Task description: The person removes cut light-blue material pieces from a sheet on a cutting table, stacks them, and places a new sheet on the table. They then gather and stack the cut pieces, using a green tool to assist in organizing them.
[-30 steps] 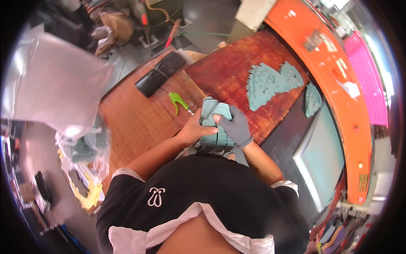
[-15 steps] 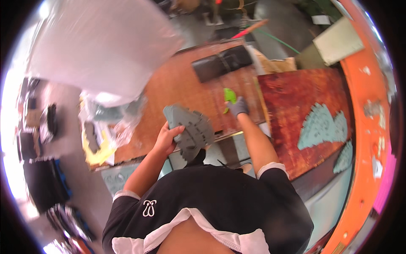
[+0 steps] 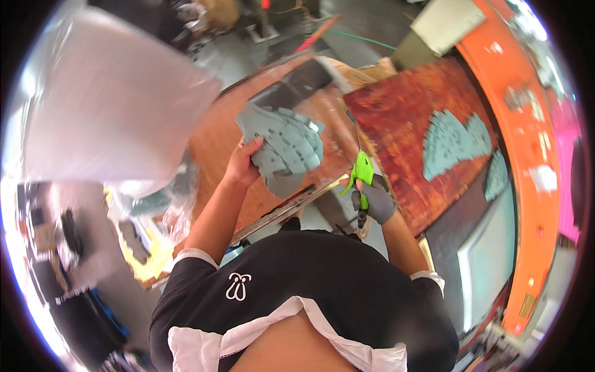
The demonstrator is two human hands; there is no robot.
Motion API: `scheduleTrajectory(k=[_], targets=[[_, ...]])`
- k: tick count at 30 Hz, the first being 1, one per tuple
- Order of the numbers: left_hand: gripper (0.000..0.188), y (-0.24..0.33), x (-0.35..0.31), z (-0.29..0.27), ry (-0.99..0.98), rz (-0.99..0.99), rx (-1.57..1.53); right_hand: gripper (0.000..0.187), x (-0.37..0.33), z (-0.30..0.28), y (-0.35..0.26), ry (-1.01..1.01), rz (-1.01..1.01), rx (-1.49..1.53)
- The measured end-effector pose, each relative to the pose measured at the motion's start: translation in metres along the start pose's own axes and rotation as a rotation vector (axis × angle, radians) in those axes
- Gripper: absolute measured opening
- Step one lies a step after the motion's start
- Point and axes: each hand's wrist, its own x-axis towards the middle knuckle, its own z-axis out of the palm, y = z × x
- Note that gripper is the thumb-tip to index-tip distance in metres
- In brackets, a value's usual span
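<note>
My bare left hand (image 3: 243, 162) grips a fanned stack of flat grey-green pieces (image 3: 285, 146) with toothed edges and small holes, held above the brown work table. Its thumb lies on the top piece; the other fingers are hidden beneath. My right hand (image 3: 378, 199), in a grey glove, is closed around a bright green air blow gun (image 3: 363, 166). The gun's long thin nozzle points away from me, toward the edge of the reddish board, and its dark fitting hangs below the hand. Gun and stack are apart.
More toothed grey-green pieces (image 3: 447, 146) lie on the reddish board (image 3: 387, 124) at right. A black folded bundle (image 3: 291, 87) is at the table's back. Clear plastic sheeting (image 3: 118, 99) bulks at far left, and an orange beam (image 3: 520, 118) runs along the right.
My right hand has picked the green blow gun up off the table and drawn it nearer. In my left hand, the stack has turned and now shows its pieces fanned wider.
</note>
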Motion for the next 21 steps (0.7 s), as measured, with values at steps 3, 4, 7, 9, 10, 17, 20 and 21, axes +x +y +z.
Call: scheduleTrajectory(k=[3,4,7,9,10,17,20,21], targets=[[0.045,-0.012,0.038,0.052,-0.065,-0.009,-0.030,0.046,-0.071,0.000,-0.011,0.068,-0.269,-0.259],[0.045,-0.018,0.046,0.072,-0.070,0.005,-0.012,0.047,-0.092,0.001,-0.007,0.137,-0.312,-0.410],[0.048,-0.043,0.061,0.136,-0.141,0.024,0.017,0.048,-0.137,-0.001,0.014,0.307,-0.471,-0.757],[0.048,-0.063,0.063,0.177,-0.217,0.027,0.088,0.041,-0.156,-0.007,0.028,0.624,-0.599,-0.834],[0.048,-0.076,0.062,0.196,-0.263,0.031,0.118,0.043,-0.172,-0.012,0.034,0.754,-0.506,-0.715],[0.047,-0.166,0.078,0.291,-0.739,-0.370,0.124,0.040,-0.282,-0.033,0.070,1.088,-0.402,-0.360],[0.049,-0.201,0.089,0.317,-0.957,-0.587,0.170,0.042,-0.306,-0.021,0.093,0.965,-0.369,-0.660],[0.052,-0.215,0.087,0.325,-0.920,-0.613,0.205,0.040,-0.314,-0.019,0.097,1.065,-0.646,-0.696]])
